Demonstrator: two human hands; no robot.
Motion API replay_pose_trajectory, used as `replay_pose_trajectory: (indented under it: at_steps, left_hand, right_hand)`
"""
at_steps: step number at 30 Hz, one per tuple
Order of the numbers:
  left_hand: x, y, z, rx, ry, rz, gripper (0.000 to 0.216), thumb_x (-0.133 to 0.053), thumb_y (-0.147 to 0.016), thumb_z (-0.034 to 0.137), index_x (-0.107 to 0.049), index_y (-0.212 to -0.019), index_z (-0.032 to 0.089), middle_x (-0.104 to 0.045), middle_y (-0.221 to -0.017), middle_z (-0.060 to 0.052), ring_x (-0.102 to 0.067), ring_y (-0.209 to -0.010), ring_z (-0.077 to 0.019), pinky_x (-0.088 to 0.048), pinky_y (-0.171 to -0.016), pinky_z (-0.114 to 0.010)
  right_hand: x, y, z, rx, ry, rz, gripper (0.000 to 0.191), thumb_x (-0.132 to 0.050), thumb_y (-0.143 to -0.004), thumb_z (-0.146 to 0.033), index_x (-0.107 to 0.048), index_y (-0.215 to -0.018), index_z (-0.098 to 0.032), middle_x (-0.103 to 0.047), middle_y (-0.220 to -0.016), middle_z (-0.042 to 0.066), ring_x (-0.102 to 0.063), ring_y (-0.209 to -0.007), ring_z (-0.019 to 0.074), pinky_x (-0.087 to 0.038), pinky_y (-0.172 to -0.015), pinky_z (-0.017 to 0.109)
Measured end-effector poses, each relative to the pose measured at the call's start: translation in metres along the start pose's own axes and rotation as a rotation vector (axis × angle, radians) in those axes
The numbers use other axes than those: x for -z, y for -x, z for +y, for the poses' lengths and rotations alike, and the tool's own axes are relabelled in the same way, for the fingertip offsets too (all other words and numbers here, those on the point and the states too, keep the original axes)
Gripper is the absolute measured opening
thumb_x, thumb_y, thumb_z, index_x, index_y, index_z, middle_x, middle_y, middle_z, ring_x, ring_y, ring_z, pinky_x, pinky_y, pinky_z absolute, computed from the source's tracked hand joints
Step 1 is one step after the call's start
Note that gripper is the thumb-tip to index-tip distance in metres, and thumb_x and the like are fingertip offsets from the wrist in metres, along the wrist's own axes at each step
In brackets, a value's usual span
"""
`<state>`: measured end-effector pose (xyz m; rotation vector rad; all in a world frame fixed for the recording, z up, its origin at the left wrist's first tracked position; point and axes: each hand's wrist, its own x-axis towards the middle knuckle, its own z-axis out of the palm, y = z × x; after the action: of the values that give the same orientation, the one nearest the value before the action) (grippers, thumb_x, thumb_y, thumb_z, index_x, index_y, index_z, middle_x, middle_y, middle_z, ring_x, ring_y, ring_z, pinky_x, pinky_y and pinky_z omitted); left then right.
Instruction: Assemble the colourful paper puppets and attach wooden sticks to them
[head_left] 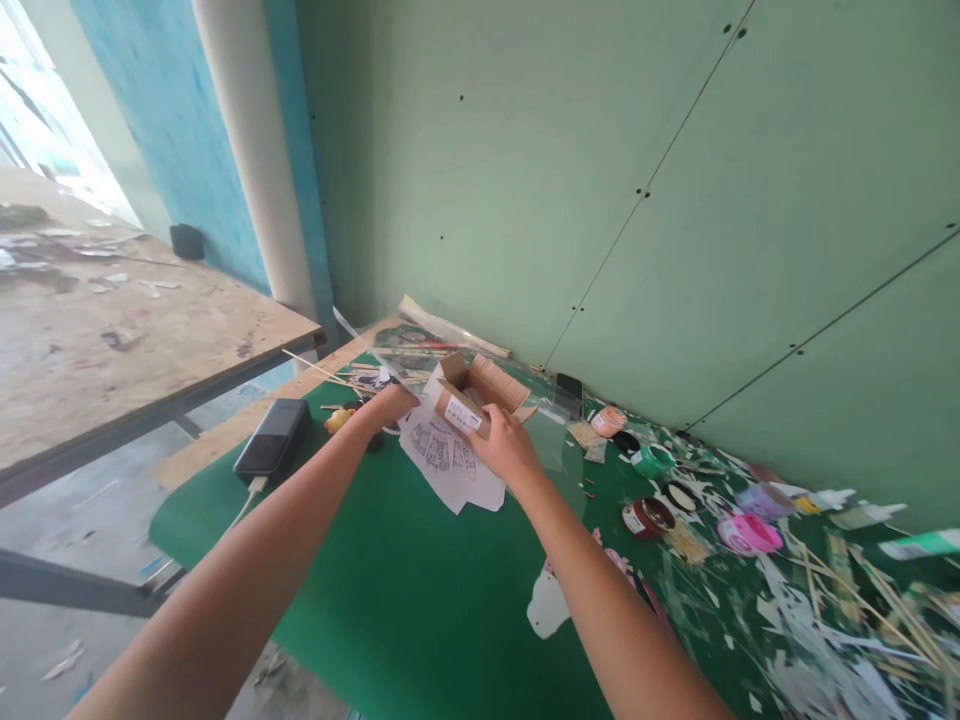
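A small open cardboard box (484,385) with a white label sits on the green table cover (420,590) near the wall. My right hand (504,443) grips the box's near side, fingers wrapped on its edge. My left hand (390,402) is closed at the left of the box, on a clear plastic sheet or bag (390,355); what exactly it pinches is hard to tell. A white paper sheet with printed drawings (450,465) lies under the box and my right hand.
A black power bank (271,437) with a white cable lies at the left. Tape rolls (649,517), a pink lid (748,533), paper scraps and wooden sticks (862,600) litter the right side. A phone (568,392) leans by the green wall. A wooden table (112,350) stands left.
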<state>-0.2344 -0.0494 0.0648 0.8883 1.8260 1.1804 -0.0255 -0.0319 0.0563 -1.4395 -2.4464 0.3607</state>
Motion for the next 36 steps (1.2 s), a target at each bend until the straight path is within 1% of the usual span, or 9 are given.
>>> replay_pose_trajectory:
  at_steps: [3,7,9,12,17,25,29,31,36]
  left_hand:
    - [-0.007,0.016,0.000,0.142,0.200,-0.055,0.032,-0.061,-0.086,0.033,-0.060,-0.113,0.016,-0.065,-0.109,-0.014,-0.067,-0.088,-0.0249,-0.058,-0.074,-0.040]
    - [-0.042,0.047,-0.012,0.141,0.495,0.022,0.048,-0.020,-0.098,0.049,-0.040,-0.136,0.028,-0.055,-0.135,-0.011,-0.066,-0.101,-0.0217,-0.059,-0.068,-0.034]
    - [-0.065,0.061,-0.020,0.119,0.607,0.050,0.049,-0.016,-0.097,0.050,-0.034,-0.139,0.032,-0.047,-0.145,-0.008,-0.062,-0.112,-0.0210,-0.059,-0.069,-0.032]
    - [-0.090,0.072,-0.026,0.009,0.824,0.073,0.053,-0.042,-0.094,0.043,-0.030,-0.144,0.033,-0.046,-0.148,-0.006,-0.055,-0.122,-0.0221,-0.057,-0.073,-0.028]
    - [-0.096,0.071,-0.030,-0.149,0.544,0.043,0.051,-0.051,-0.089,0.026,-0.044,-0.139,0.026,-0.054,-0.141,-0.009,-0.060,-0.114,-0.0196,-0.053,-0.077,-0.024]
    - [-0.066,0.073,-0.051,-0.281,0.036,0.070,0.013,-0.060,-0.076,0.015,-0.071,-0.079,0.022,-0.073,-0.083,-0.005,-0.064,-0.081,-0.0226,-0.051,-0.083,-0.034]
    - [-0.022,0.052,-0.043,-0.280,-0.213,0.278,0.016,-0.059,-0.078,0.018,-0.071,-0.087,0.025,-0.070,-0.103,-0.008,-0.058,-0.108,-0.0302,-0.043,-0.099,-0.040]
    - [0.002,0.030,-0.036,-0.271,-0.613,0.411,0.023,-0.051,-0.085,0.021,-0.070,-0.097,0.024,-0.067,-0.117,-0.010,-0.053,-0.119,-0.0320,-0.040,-0.103,-0.043]
    - [0.042,-0.022,-0.030,-0.149,-0.826,0.370,0.025,-0.049,-0.086,0.024,-0.073,-0.091,0.017,-0.069,-0.109,-0.017,-0.058,-0.112,-0.0358,-0.045,-0.094,-0.044]
  right_hand:
    - [-0.002,0.008,-0.001,-0.008,-0.107,-0.047,0.074,-0.065,-0.079,-0.054,-0.041,-0.139,-0.020,-0.052,-0.137,0.016,-0.056,-0.119,0.0296,-0.049,-0.087,0.036]
    - [-0.009,0.017,-0.006,-0.028,-0.137,-0.072,0.095,-0.072,-0.069,-0.056,-0.032,-0.146,-0.018,-0.044,-0.143,0.021,-0.049,-0.128,0.0351,-0.049,-0.093,0.042]
    - [-0.011,0.020,-0.008,-0.014,-0.121,-0.069,0.093,-0.073,-0.071,-0.051,-0.032,-0.146,-0.015,-0.044,-0.142,0.022,-0.049,-0.128,0.0359,-0.049,-0.092,0.042]
    - [-0.013,0.022,-0.009,-0.007,-0.081,-0.025,0.076,-0.068,-0.079,-0.029,-0.033,-0.145,-0.012,-0.046,-0.140,0.022,-0.052,-0.125,0.0322,-0.049,-0.092,0.038]
    - [-0.018,0.022,-0.008,-0.069,-0.097,0.061,0.058,-0.053,-0.085,-0.014,-0.039,-0.141,-0.015,-0.057,-0.132,0.017,-0.060,-0.116,0.0273,-0.051,-0.086,0.034]
    - [-0.001,-0.001,0.006,-0.154,-0.129,0.101,0.047,-0.045,-0.082,-0.005,-0.062,-0.124,-0.017,-0.071,-0.113,0.013,-0.066,-0.104,0.0282,-0.050,-0.086,0.036]
    - [0.010,-0.005,0.019,-0.179,-0.156,0.143,0.044,-0.051,-0.078,-0.010,-0.066,-0.118,-0.022,-0.073,-0.107,0.010,-0.067,-0.100,0.0289,-0.051,-0.083,0.037]
    - [0.009,-0.002,0.023,-0.198,-0.167,0.181,0.042,-0.054,-0.078,-0.012,-0.067,-0.116,-0.024,-0.074,-0.105,0.010,-0.068,-0.098,0.0290,-0.051,-0.081,0.037]
    - [0.010,0.001,0.026,-0.242,-0.172,0.188,0.040,-0.056,-0.078,-0.013,-0.069,-0.114,-0.024,-0.074,-0.105,0.011,-0.068,-0.094,0.0309,-0.051,-0.076,0.038]
